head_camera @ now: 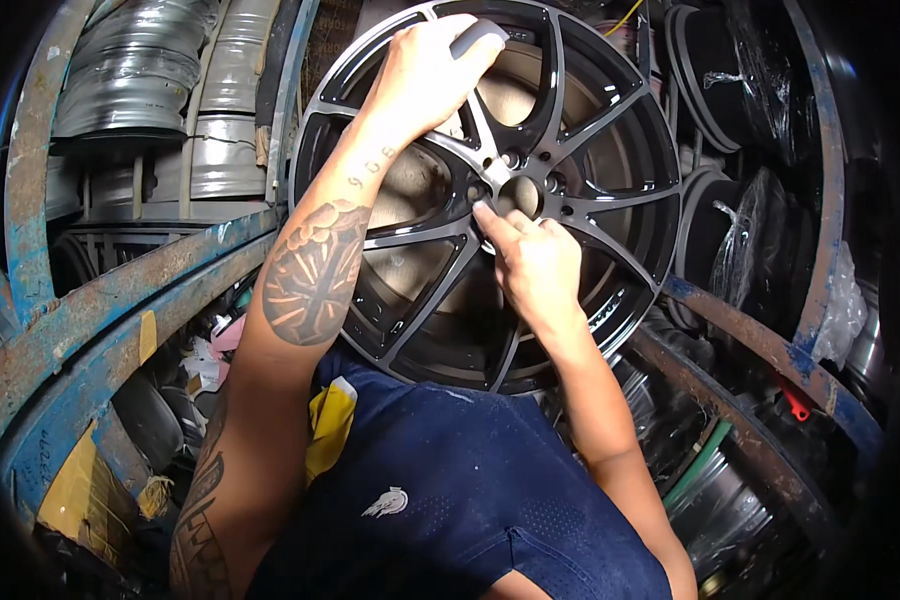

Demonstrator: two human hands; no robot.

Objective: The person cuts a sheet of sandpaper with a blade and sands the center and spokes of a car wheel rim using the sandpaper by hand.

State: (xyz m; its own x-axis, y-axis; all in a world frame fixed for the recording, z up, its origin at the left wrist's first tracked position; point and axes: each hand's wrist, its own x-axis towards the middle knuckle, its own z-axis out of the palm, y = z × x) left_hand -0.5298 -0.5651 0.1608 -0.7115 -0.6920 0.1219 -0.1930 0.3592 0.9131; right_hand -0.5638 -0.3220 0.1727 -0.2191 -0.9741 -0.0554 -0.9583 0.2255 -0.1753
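A black alloy wheel [615,204] with bright machined spoke faces stands in front of my chest, its face towards me. High on its rim, my left hand [439,71] closes around a small grey piece [480,37] whose kind I cannot tell. My right hand [532,251] is at the hub, its index fingertip touching the edge of a bolt hole beside the centre bore [520,196]. The other fingers of that hand curl at the bore's lower edge, and their tips are partly hidden. No tool shows in my right hand.
Rusty blue metal rack beams [120,300] run along the left, and another beam [765,330] along the right. Silver wheels [135,67] are stacked at upper left. Wheels in clear film [757,90] stand at right. Torn cardboard [86,487] lies at lower left.
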